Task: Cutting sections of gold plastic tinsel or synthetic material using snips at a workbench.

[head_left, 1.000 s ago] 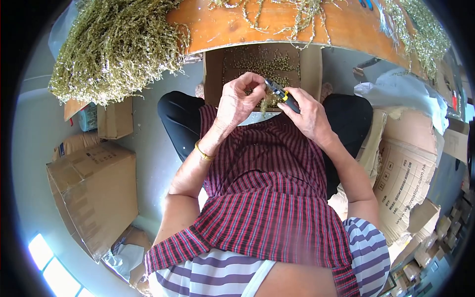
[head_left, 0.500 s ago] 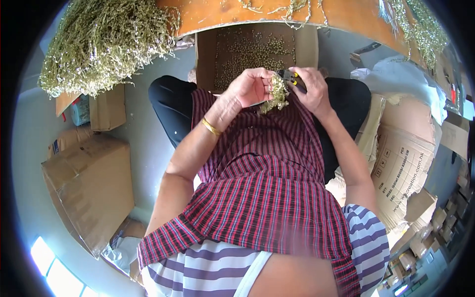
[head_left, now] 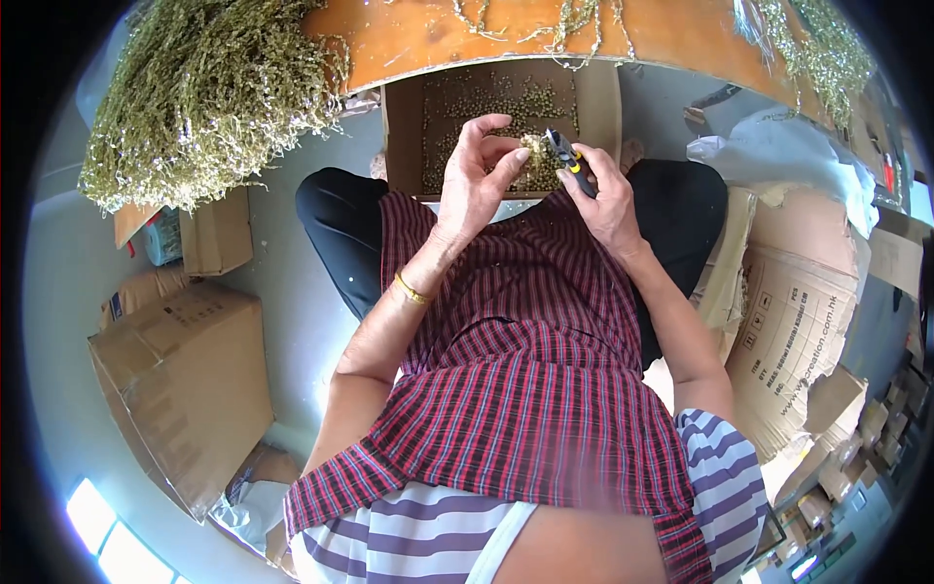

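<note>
My left hand [head_left: 469,190] pinches a small clump of gold glittery strand [head_left: 533,164] between thumb and fingers, its other fingers curled loosely. My right hand [head_left: 613,202] grips a pair of pliers [head_left: 572,164] with black and yellow handles. Their jaws point away from me, close beside the clump; I cannot tell whether they touch it. Both hands are at the near side of an open cardboard box [head_left: 600,117], where many small gold bead-like pieces [head_left: 482,102] lie scattered over the bottom.
An orange wooden table [head_left: 418,34] spans the far side, with a thick bundle of gold strands [head_left: 214,102] hanging over its left end and loose strands [head_left: 579,24] near its middle. A large carton [head_left: 190,389] stands left, torn cardboard [head_left: 793,321] right, clear plastic [head_left: 759,146] far right.
The clump has moved away from my lap toward the box. My left hand has turned and its fingers have lifted. The pliers have swung to point away from me, showing more of their handles.
</note>
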Available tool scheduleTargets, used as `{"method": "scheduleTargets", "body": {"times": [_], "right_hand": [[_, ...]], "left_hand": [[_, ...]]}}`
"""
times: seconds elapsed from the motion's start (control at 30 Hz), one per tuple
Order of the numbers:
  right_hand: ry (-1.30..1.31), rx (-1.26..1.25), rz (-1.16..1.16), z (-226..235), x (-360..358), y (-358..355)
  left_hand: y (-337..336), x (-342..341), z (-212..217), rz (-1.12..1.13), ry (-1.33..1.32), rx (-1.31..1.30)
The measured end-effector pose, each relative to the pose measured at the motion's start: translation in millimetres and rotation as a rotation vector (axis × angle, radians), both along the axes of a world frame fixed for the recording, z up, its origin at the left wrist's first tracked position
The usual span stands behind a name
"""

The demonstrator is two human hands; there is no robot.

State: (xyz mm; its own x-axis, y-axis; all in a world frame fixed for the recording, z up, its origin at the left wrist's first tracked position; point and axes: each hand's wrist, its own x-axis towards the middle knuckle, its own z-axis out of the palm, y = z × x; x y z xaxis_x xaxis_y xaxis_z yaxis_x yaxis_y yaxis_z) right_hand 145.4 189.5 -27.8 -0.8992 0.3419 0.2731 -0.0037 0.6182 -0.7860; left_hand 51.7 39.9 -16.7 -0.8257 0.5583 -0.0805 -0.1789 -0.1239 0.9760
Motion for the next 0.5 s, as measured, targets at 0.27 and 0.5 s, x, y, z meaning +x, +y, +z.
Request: {"method": "scheduleTargets", "body": {"times": [0.27, 0.5], "right_hand": [[-0.064, 0.051, 0.01, 11, -3, -7], [-0.166, -0.066, 0.061, 11, -3, -2]], "left_hand": [[5, 5, 0, 0.01, 0.521, -0.386], [-6, -10, 8, -0.156, 0.195, -0.277]]}}
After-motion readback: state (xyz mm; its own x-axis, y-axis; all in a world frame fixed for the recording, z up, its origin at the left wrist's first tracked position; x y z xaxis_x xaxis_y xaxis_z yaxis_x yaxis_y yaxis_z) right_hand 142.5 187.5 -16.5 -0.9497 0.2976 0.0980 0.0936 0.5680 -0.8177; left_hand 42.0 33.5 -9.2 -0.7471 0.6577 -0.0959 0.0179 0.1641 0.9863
